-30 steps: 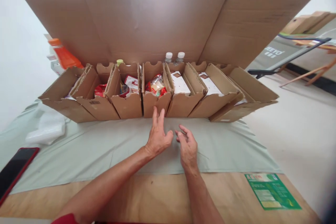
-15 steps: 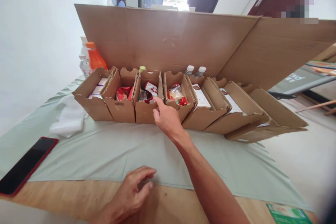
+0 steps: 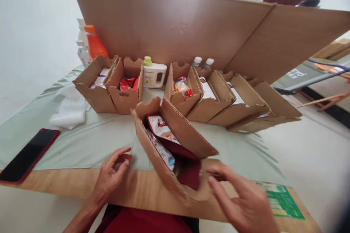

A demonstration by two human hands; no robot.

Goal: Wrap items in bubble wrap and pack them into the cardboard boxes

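Note:
A cardboard box (image 3: 197, 136) with an open top stands at an angle near the front of the table, pulled out of the row. Inside it are a dark red and white food pouch (image 3: 163, 128) and a silvery-blue packet (image 3: 165, 153). At its near end my right hand (image 3: 240, 196), slightly blurred, pinches the front wall between thumb and fingers. My left hand (image 3: 113, 171) rests left of this box, apart from it, with fingers loosely bent and nothing in them.
Several more cardboard boxes (image 3: 128, 102) with packets line up behind. A white jug with a green cap (image 3: 154, 74) shows in the gap. A tall cardboard sheet (image 3: 164, 25) stands at the back. Left lie a phone (image 3: 28, 154) and clear wrap (image 3: 69, 111); right, a green packet (image 3: 284, 200).
The box with the dark red pouch came out of the row toward me and to the right, gripped by my right hand. The jug behind came into view. My left hand shifted left.

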